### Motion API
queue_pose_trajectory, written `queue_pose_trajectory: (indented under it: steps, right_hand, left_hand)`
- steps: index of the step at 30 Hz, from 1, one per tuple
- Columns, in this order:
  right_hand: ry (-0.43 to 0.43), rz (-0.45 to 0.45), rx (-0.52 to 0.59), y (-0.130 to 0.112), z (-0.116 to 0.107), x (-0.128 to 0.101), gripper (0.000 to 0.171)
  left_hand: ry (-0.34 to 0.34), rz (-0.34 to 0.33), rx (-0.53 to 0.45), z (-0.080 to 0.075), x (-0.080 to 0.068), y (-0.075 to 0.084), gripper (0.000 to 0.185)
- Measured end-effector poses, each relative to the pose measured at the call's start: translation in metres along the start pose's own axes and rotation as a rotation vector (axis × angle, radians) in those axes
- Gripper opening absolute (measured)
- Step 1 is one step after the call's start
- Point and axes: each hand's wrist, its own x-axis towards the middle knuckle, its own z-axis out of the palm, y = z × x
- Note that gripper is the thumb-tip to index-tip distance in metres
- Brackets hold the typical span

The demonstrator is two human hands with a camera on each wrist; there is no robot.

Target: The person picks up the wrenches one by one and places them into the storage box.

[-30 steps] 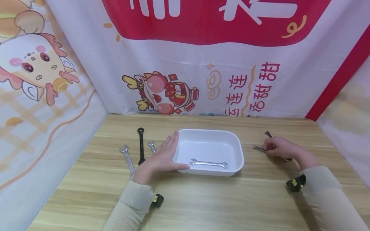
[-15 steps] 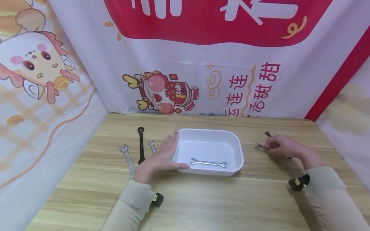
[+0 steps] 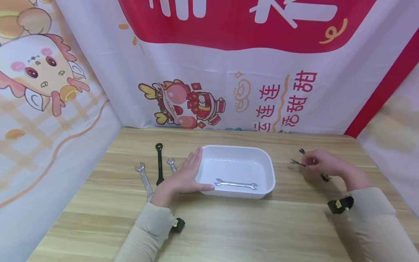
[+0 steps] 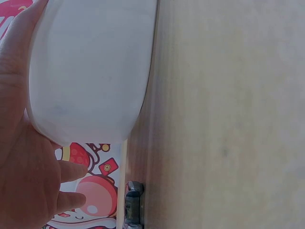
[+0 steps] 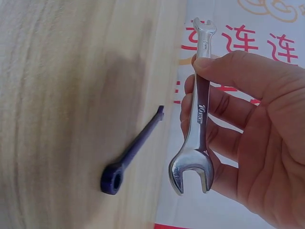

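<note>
Head view: right hand (image 3: 322, 163) fingers pinch the small silver open-ended steel wrench (image 3: 297, 162) (lifted clear of the desk).
Heading: white rectangular plastic tray (image 3: 236, 153) lies to its left.
Left hand (image 3: 183, 178): flat against the tray.

We are seeing a wooden table (image 3: 229, 225) carrying a white tray (image 3: 265, 165), three wrenches (image 3: 159, 163) left of it, and a dark wrench (image 3: 324, 176) at right.

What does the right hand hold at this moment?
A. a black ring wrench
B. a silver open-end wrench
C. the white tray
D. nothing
B: in the right wrist view the right hand pinches a silver open-end wrench between thumb and fingers, lifted off the table, while the dark wrench lies on the wood beside it.
</note>
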Motion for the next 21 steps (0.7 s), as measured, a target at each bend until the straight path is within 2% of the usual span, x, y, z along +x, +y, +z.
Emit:
queue_pose_trajectory:
  steps: [21]
  right_hand:
    - [0.06, -0.023, -0.031, -0.02, -0.008, -0.004, 0.01]
  left_hand:
    - [-0.006, -0.001, 0.012, 0.0, 0.0, 0.0, 0.134]
